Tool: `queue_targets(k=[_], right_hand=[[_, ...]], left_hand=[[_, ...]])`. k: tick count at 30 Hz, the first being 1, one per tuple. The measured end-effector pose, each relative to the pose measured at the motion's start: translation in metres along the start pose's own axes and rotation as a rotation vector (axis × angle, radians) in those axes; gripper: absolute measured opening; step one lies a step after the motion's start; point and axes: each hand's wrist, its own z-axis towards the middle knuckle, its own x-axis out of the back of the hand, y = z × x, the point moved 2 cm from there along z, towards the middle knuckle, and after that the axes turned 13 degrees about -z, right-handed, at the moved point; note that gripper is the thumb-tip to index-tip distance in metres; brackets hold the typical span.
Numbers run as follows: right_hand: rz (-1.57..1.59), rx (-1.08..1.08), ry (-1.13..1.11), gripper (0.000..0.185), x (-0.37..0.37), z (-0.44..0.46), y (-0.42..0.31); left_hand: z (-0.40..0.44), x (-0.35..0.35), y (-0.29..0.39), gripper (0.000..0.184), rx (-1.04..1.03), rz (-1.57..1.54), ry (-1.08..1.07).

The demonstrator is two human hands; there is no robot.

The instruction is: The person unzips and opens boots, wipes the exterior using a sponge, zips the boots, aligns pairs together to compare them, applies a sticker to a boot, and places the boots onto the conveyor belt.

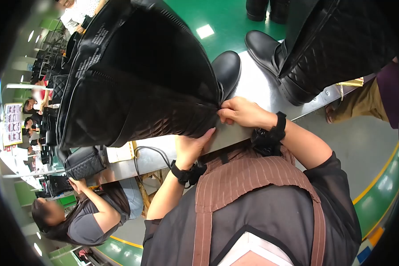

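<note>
One boot is clasped by my left hand; alongside, my right hand pinches its zip; crooked pulling could jam it.

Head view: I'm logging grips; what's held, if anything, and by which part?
The boot: right hand pinches the lower end of its zip; left hand holds near its ankle.

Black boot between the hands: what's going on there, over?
Right hand pinching at base of opening; left hand against lower shaft, fingers partly hidden. Boot gaping, zip teeth showing. Second boot nearby, not blocking.
</note>
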Motion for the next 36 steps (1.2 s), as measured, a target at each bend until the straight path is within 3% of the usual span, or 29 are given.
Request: queue_targets(k=[1,5,10,12,16,21,23,25,26,27,28,29,30,31,33,36], right_hand=[[0.134,0.018,0.006,0.032,-0.001,0.0,-0.001],[0.124,0.028,0.077,0.033,-0.002,-0.007,-0.017],[0.303,0.089,0.139,0.03,0.017,-0.029,-0.063],[0.414,0.167,0.205,0.028,0.034,-0.046,-0.095],[0.411,0.258,0.13,0.031,0.049,-0.059,-0.123],[0.382,0.403,0.131,0.03,0.074,-0.078,-0.169],[0.558,0.525,0.103,0.028,0.084,-0.092,-0.193],[0.379,0.598,0.113,0.026,0.085,-0.092,-0.206],[0.448,0.559,0.038,0.026,0.078,-0.09,-0.21],[0.512,0.509,-0.013,0.026,0.071,-0.089,-0.213],[0.341,0.569,0.054,0.022,0.072,-0.09,-0.214],[0.161,0.612,0.114,0.019,0.076,-0.091,-0.211],[-0.449,0.85,0.529,0.014,0.083,-0.097,-0.207],[-0.531,0.853,0.704,0.019,0.088,-0.112,-0.202],[-0.717,0.764,1.028,0.028,0.11,-0.158,-0.189],[-0.88,0.431,1.394,0.054,0.144,-0.216,-0.169]], left_hand=[[-0.001,-0.001,0.0,0.039,-0.024,0.028,0.027],[-0.002,-0.004,0.004,0.039,-0.099,-0.072,0.089],[-0.001,-0.003,0.019,0.039,-0.092,0.034,0.047],[-0.002,-0.007,0.016,0.038,-0.158,0.287,0.008],[0.002,-0.004,0.01,0.046,-0.122,0.042,0.079],[0.0,-0.004,0.005,0.036,-0.071,-0.016,0.081],[0.001,0.001,-0.002,0.041,0.039,-0.042,-0.02],[-0.002,-0.001,-0.002,0.04,-0.086,-0.141,-0.003],[-0.007,0.004,-0.03,0.045,-0.079,-0.479,-0.025],[-0.007,-0.001,-0.014,0.05,-0.038,-0.564,-0.076],[-0.006,-0.007,0.002,0.055,0.008,-0.646,-0.123],[-0.012,-0.008,0.046,0.061,0.058,-0.467,-0.173],[-0.003,-0.01,0.043,0.061,0.058,-0.494,-0.237],[-0.002,-0.003,0.034,0.053,-0.023,-0.399,-0.113],[-0.004,0.015,0.018,0.04,-0.188,-0.21,0.176],[0.0,0.028,0.016,0.046,-0.176,-0.09,0.226]])
